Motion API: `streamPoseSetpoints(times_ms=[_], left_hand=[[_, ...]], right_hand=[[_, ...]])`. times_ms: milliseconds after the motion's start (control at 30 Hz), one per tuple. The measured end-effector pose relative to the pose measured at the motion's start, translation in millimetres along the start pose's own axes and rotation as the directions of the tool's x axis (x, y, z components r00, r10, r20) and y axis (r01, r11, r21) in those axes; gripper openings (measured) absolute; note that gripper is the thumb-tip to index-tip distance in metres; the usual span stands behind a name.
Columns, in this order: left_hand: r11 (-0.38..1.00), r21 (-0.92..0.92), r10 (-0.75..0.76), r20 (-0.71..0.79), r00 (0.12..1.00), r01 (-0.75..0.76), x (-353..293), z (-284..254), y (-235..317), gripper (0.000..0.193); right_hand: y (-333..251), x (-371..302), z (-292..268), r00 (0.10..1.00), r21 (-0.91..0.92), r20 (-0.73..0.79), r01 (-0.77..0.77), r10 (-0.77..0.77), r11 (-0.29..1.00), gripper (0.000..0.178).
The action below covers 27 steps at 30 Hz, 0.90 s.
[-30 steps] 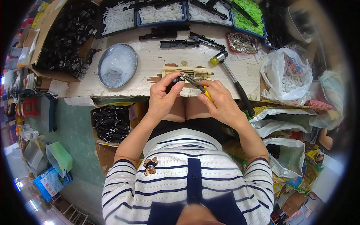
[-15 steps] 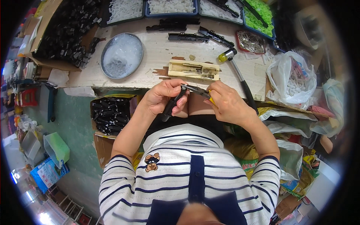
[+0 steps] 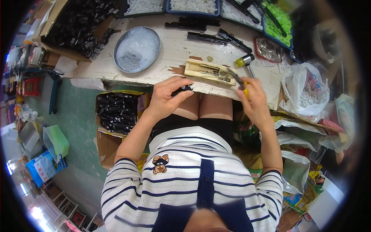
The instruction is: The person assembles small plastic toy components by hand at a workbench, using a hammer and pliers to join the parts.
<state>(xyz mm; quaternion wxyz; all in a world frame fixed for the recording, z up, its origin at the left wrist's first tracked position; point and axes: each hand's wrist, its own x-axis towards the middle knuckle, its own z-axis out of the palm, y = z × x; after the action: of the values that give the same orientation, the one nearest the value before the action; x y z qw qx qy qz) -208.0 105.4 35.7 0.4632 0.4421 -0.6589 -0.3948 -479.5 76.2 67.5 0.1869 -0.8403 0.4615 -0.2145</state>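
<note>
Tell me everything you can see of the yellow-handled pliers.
The pliers have a slim, dark grey nose that looks like metal and a yellow grip, mostly hidden by the right hand that holds them. The nose slants up and to the left, its tip over the right end of the cream slotted block on the bench; whether they touch is unclear. Whether the jaws are parted is too blurred to tell.

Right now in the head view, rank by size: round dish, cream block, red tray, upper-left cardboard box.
Largest to smallest, as they look:
1. cardboard box
2. round dish
3. cream block
4. red tray
</note>
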Motion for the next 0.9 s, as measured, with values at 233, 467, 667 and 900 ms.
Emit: streamPoseSetpoints(times_ms=[233,467,667,900], left_hand=[[0.671,0.741,-0.068,0.011,0.998,0.038,-97,-39,-73,0.017],[0.127,0.981,-0.314,-0.1,0.944,0.147,-236,-123,-156,0.016],[0.07,0.956,-0.674,-0.165,0.72,0.284,-312,-109,-212,0.013],[0.202,0.764,-0.471,-0.473,0.744,0.613,-301,-119,-219,0.017]], right_hand=[[56,-30,-25,0.972,-0.254,-0.168,-0.206,0.167,0.945,0.023],[130,-41,-33,0.936,-0.398,-0.299,-0.301,0.188,0.867,0.029],[167,-44,-38,0.916,-0.511,-0.339,-0.372,0.216,0.775,0.037],[142,-20,-30,0.918,-0.606,-0.352,-0.374,0.185,0.702,0.03]])
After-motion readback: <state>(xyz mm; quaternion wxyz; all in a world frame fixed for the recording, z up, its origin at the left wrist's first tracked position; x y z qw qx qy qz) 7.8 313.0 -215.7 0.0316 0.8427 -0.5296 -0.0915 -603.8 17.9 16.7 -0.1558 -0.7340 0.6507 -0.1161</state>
